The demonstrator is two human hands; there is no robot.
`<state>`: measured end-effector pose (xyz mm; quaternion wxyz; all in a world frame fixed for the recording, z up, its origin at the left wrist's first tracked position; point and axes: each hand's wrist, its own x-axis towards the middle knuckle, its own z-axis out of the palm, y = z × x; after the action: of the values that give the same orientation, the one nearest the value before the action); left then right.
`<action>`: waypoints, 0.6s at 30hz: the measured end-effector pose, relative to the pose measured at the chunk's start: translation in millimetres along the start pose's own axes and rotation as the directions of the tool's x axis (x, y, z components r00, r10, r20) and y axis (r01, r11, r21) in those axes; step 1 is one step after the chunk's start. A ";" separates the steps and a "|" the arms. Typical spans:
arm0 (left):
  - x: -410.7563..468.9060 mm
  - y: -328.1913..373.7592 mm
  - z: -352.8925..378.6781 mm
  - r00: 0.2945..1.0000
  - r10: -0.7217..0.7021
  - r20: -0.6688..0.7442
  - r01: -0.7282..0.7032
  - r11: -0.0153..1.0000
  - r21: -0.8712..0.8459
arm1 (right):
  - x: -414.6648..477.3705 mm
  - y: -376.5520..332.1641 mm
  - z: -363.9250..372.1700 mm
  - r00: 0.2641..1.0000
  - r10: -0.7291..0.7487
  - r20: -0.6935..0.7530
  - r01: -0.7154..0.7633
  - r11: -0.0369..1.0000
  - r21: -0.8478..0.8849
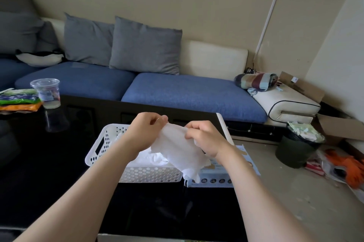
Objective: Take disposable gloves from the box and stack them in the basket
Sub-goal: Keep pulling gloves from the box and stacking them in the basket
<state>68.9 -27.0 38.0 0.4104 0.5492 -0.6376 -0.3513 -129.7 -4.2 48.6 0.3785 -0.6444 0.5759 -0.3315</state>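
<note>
Black table (pixel 49 162), basket (pixel 102 143): L hand (pixel 144 133) & R hand (pixel 204 139) both pinch white glove (pixel 177 149) above it.

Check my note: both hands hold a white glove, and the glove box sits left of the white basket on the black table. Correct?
One slip: the head view shows the glove box right of the white basket, not left. The rest stands: left hand and right hand hold the white glove, box and basket on the black table.
</note>
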 end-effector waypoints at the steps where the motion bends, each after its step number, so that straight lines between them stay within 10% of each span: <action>1: 0.9 -2.0 -1.7 1.000 -0.026 0.002 0.026 0.999 -0.019 | 1.0 -0.4 0.3 1.000 0.011 0.022 -0.010 1.000 -0.013; 8: 4.8 -13.2 -14.8 0.993 -0.118 -0.008 0.117 0.989 -0.086 | 8.3 3.5 4.3 0.970 0.183 0.160 -0.184 0.983 -0.011; 18: 23.0 -40.8 -20.8 0.965 -0.062 -0.256 0.089 0.992 0.094 | 47.0 12.8 31.5 0.980 -0.012 -0.197 -0.001 0.998 -0.067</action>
<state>103.3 -55.8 13.2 0.4451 0.6341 -0.5763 -0.2602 -103.3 -48.2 21.5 0.2967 -0.6223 0.6195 -0.3754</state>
